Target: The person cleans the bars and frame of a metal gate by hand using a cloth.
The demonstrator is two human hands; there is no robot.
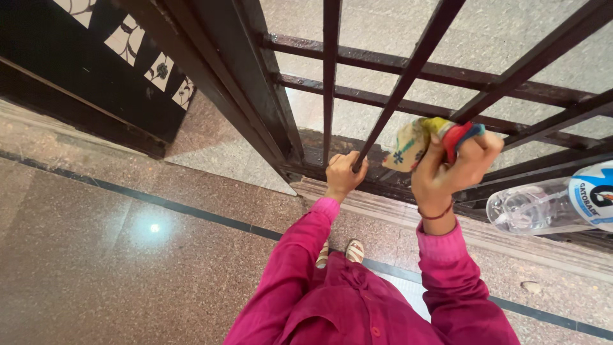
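Head view: cloth (pixel 412 142), soft, crumpled, multicoloured print, bunched in closed right hand (pixel 450 167) at 3 o'clock, long axis running 9-to-3, pressed against dark metal gate bar (pixel 408 75). Left hand (pixel 345 174) clenched round bar foot near centre. Clear plastic bottle (pixel 549 204) lying at far 3 o'clock. Polished speckled stone floor (pixel 115 255).

The left hand (pixel 345 174) holds a dark bar of the metal gate (pixel 332 76). At about three o'clock from it, the right hand (pixel 450 167) presses a bright cloth (pixel 418 139) on another bar. A clear bottle (pixel 549 204) lies at four o'clock, on the stone floor (pixel 128 255).
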